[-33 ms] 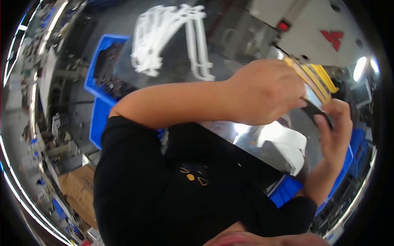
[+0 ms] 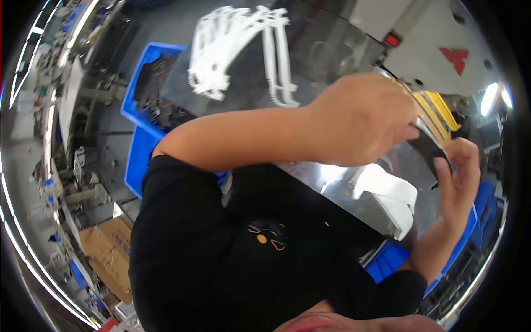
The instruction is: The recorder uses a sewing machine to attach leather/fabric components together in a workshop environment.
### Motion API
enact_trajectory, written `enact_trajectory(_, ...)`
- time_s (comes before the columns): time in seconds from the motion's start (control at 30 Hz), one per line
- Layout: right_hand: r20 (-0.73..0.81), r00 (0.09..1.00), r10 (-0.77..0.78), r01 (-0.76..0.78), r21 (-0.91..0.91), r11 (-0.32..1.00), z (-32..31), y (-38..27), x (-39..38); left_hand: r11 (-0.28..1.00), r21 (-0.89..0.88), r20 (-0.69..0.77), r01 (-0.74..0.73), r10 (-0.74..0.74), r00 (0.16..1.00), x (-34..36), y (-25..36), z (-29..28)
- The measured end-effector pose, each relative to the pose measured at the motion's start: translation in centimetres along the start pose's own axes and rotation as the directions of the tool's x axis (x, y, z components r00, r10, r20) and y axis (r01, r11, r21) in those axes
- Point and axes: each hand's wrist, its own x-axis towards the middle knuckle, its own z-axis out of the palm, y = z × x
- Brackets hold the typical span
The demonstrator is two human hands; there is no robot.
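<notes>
A thin, dark curved strip (image 2: 428, 148) spans the gap between my two hands, in front of the pale machine. My left hand (image 2: 362, 122) reaches across from the left with its back toward me. Its fingers are curled in, and the tips pinch the strip's upper left end. On the right, my right hand (image 2: 462, 169) has thumb and forefinger closed around the other side of the strip. Just below the hands, a curved white piece (image 2: 390, 193) lies on the shiny metal table (image 2: 310, 174). Part of the work area is hidden behind my left hand.
The pale machine body (image 2: 426, 41) with a red emblem stands at the upper right, yellow guide bars (image 2: 437, 113) beside it. White strips (image 2: 221, 50) are heaped at the far left of the table. A blue bin (image 2: 128, 105) of dark pieces adjoins it; a cardboard box (image 2: 108, 252) sits lower left.
The whole view has shifted slightly to the right. More of the dark strip shows between my hands, its lower end now visible beside my right thumb. Both hands keep their hold.
</notes>
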Motion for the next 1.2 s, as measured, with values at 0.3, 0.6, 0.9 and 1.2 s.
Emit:
enact_trajectory(0.3,0.020,0.985,0.169,-0.168,0.262,0.950,-1.6,8.8,-3.2,0.844,-0.122,-0.677,0.522,-0.456,0.578,-8.9,-1.3,-22.4)
enact_trajectory(0.6,0.046,0.948,0.315,-0.309,0.363,0.879,0.1,7.0,-2.9,0.116,0.508,-0.691,0.853,-0.536,0.485,-19.4,-3.8,-28.4)
enact_trajectory(0.9,0.103,0.960,0.259,-0.272,0.149,0.951,0.5,6.9,-2.3,0.418,0.635,-0.073,0.650,-0.805,0.589,-8.8,0.0,-9.3)
enact_trajectory(1.2,0.121,0.971,0.204,-0.217,0.111,0.970,0.2,6.7,-2.0,0.665,0.542,0.102,0.514,-0.659,0.745,-8.7,2.4,-9.5)
